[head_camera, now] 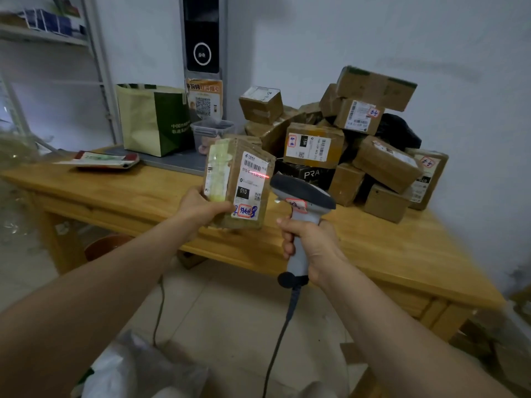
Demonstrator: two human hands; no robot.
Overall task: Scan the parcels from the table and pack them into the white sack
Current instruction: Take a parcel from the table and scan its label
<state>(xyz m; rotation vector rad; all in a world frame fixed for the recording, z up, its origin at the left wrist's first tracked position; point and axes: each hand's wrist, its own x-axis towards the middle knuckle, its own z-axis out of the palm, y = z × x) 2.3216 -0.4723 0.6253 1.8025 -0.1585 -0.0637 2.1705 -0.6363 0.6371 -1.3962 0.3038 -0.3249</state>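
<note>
Head view, scanning step in hand. Gripped in the left hand [201, 208], fingers and thumb curled round its lower left side: a small brown cardboard parcel [240, 182] with a white shipping label, held upright in the air over the near edge of the yellow wooden bench [129, 193], label turned toward the camera. Wrapped in the right hand [311, 248], all fingers closed on the handle: a grey pistol-shaped barcode scanner [301, 196], nose just beside the parcel's right edge, black cable [275, 349] hanging down to the floor. Thin red laser line [260, 176] lying across the printed number row of the label, just below the upper barcode rather than on it, so probably not read yet. Heaped at the far right corner of the bench, well apart from the held one: a pile of brown cardboard parcels [359, 145], unscanned by the look of it. Slumped on the floor at the lower left, near the left forearm: the white sack [112, 369], mouth and contents not clearly shown. Likely far from done, judging by the pile. Next, probably: tip the scanner up or lower the parcel slightly so the line crosses the bars, then carry the parcel down and left into the sack, minding the cable and finding the sack's mouth first.
</note>
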